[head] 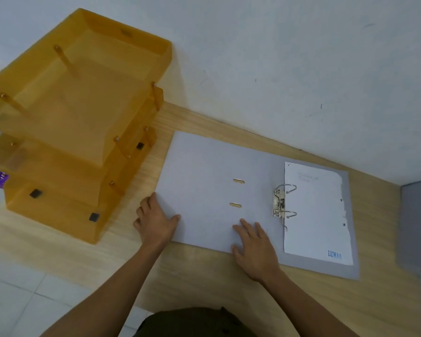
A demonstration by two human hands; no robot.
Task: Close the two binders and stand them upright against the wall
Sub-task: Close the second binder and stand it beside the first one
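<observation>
A gray binder (pixel 216 181) lies wide open and flat on the wooden desk (pixel 204 283), close to the white wall (pixel 301 69). The left hand (pixel 156 220) sits at the binder's left edge with its fingers curled by the edge and the thumb on top of the cover. It looks like it is getting ready to lift that cover and fold it over. The right hand (pixel 255 249) lies flat with its fingers spread on the middle of the binder, near the front edge. It is likely pressing down so the binder does not slide when the cover goes up. Neither hand is gripping anything yet, as far as I can see. The metal rings (pixel 283 203) stand up beside a white sheet (pixel 319 212) with torn edges. Blue letters at the bottom of that sheet read "LUNAS". There is faint small writing at the top, too tiny to read. A second gray binder (pixel 417 227) lies at the far right edge of the view, only partly in sight, so I cannot tell if it is open. A stack of orange trays (pixel 78 122) stands to the left, just beside the open binder. Nothing has been closed or stood up against the wall yet.
</observation>
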